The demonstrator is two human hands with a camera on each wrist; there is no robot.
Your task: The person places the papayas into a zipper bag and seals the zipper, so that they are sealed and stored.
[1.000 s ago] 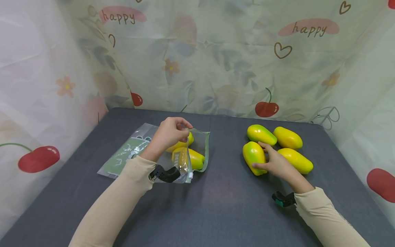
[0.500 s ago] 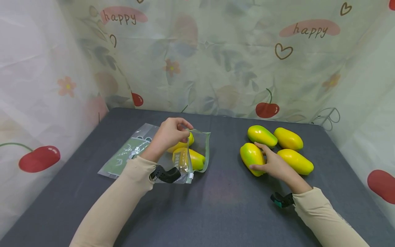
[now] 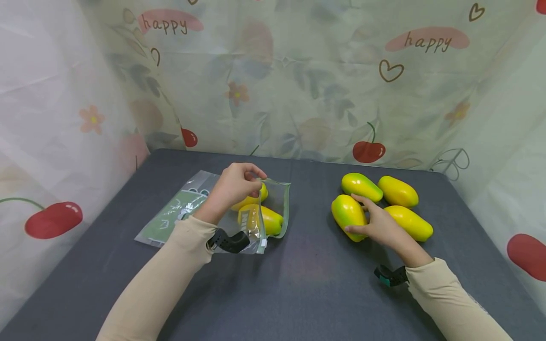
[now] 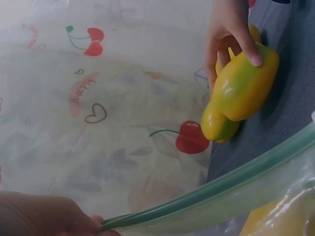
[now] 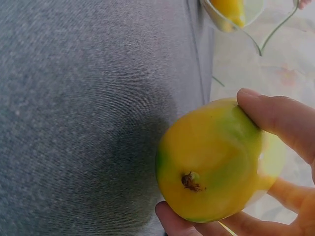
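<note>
My left hand (image 3: 237, 187) pinches the upper edge of a clear zip bag (image 3: 285, 203), holding its mouth apart toward the right. Two yellow papayas lie inside; the nearer papaya (image 3: 273, 220) shows through the opening, the other is partly behind my hand. On the right, my right hand (image 3: 379, 222) grips a yellow-green papaya (image 3: 347, 215), thumb on one side and fingers on the other. In the right wrist view this papaya (image 5: 211, 162) turns its brown stem end to the camera. The left wrist view shows the green bag rim (image 4: 221, 179) close up.
Around my right hand lie three more papayas: a greenish papaya (image 3: 360, 185) behind, a yellow papaya (image 3: 398, 191) at back right and another papaya (image 3: 409, 222) beside the wrist. The dark table (image 3: 311, 284) ends at a printed curtain (image 3: 290, 94).
The papaya in my right hand has shifted slightly left and its near end has swung a little, with the hand following. My left hand and the bag stay in place.
</note>
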